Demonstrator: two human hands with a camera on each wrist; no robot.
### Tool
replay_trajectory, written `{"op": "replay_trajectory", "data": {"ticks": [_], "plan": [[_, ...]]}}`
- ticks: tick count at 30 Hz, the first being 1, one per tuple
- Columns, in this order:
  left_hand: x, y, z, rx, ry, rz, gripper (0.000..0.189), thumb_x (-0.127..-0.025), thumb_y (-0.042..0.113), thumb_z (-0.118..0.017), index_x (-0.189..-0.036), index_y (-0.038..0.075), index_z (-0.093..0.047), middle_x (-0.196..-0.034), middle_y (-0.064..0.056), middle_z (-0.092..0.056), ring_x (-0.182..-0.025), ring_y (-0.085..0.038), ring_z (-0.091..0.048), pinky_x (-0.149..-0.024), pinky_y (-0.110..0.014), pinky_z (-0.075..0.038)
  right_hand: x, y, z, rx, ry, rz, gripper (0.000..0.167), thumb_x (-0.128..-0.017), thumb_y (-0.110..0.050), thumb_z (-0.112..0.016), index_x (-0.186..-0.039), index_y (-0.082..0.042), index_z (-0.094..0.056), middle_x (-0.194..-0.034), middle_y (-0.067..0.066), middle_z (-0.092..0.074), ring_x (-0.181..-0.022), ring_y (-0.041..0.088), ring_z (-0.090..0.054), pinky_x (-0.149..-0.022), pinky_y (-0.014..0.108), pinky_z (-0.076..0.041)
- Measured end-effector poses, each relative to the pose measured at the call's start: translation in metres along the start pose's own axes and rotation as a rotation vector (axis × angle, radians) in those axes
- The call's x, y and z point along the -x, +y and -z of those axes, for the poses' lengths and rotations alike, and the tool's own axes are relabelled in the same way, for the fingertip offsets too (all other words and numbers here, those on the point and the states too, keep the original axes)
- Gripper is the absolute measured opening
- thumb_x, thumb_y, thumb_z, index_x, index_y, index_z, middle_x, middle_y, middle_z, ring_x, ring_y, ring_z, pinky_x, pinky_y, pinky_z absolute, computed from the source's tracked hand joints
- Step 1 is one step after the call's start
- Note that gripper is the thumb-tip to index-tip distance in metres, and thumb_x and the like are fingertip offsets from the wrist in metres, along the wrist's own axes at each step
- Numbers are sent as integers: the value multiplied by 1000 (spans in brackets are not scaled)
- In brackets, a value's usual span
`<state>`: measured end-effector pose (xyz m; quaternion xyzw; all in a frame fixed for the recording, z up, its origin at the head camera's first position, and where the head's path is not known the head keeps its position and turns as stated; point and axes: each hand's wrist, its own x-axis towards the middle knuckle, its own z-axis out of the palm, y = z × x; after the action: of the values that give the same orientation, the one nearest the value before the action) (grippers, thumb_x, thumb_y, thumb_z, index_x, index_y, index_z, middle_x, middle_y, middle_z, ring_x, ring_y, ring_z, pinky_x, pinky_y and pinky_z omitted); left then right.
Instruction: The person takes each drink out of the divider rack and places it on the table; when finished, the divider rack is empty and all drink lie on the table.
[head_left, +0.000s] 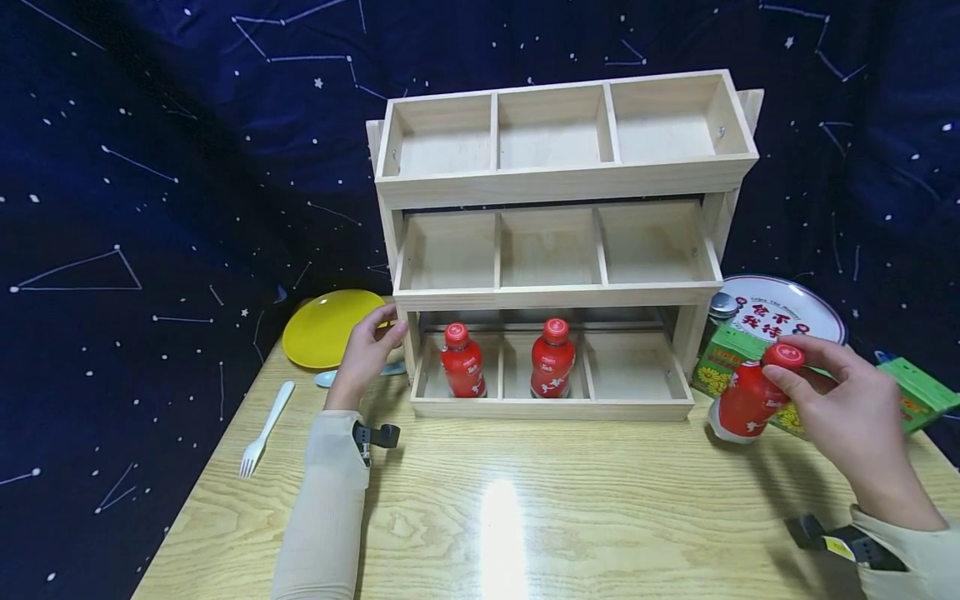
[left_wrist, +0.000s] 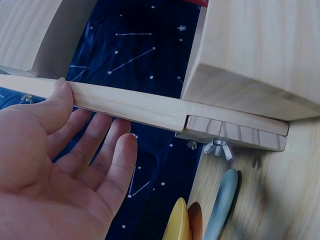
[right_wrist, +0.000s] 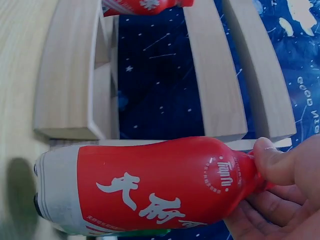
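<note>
My right hand [head_left: 862, 408] pinches a red drink bottle [head_left: 750, 400] by its neck, just under the cap. The bottle leans a little, off the right end of a three-tier wooden rack [head_left: 555, 410]. White lettering on its red label faces the right wrist view, where the bottle [right_wrist: 165, 185] lies across the picture. At the rack's left side, my left hand [head_left: 365, 354] holds the side post [left_wrist: 135, 105], thumb on one face and fingers at the other. Two similar bottles stand in the bottom tier: one bottle [head_left: 463, 362] in the left compartment, another bottle [head_left: 552, 360] in the middle one.
A yellow plate [head_left: 318, 329], a white fork [head_left: 266, 429] and a pale blue utensil [head_left: 325, 379] lie at the left. Behind my right hand are green cartons [head_left: 723, 354], a white plate with red characters [head_left: 783, 300] and a metal-lidded jar [head_left: 723, 305].
</note>
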<state>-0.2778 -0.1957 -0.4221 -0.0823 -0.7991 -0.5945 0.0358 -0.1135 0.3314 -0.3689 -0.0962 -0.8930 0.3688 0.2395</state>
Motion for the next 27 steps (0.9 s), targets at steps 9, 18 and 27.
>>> {"op": "replay_trajectory", "data": {"ticks": [9, 18, 27], "plan": [[0, -1, 0, 2, 3, -18, 48, -99, 28, -60, -142, 8, -51, -136, -13, -55, -117, -29, -58, -97, -41, -51, -3, 16, -6, 10, -17, 39, 46, -89, -15, -75, -130, 1, -61, -118, 28, -61, -87, -19, -43, -71, -2, -42], [-1, 0, -1, 5, 4, -34, 48, -99, 26, -61, -142, 7, -51, -136, -14, -54, -116, -30, -59, -96, -40, -52, -7, 16, -2, -24, -64, 12, 53, -90, -21, -75, -136, -2, -56, -119, 12, -60, -88, -20, -46, -71, 1, -44], [0, -1, 0, -5, 8, -9, 48, -99, 27, -60, -143, 8, -51, -136, -12, -54, -117, -29, -58, -97, -40, -52, -3, -17, -2, -25, -11, 89, 52, -87, -22, -78, -135, -13, -61, -132, 10, -61, -115, 0, -53, -87, -1, -34]]}}
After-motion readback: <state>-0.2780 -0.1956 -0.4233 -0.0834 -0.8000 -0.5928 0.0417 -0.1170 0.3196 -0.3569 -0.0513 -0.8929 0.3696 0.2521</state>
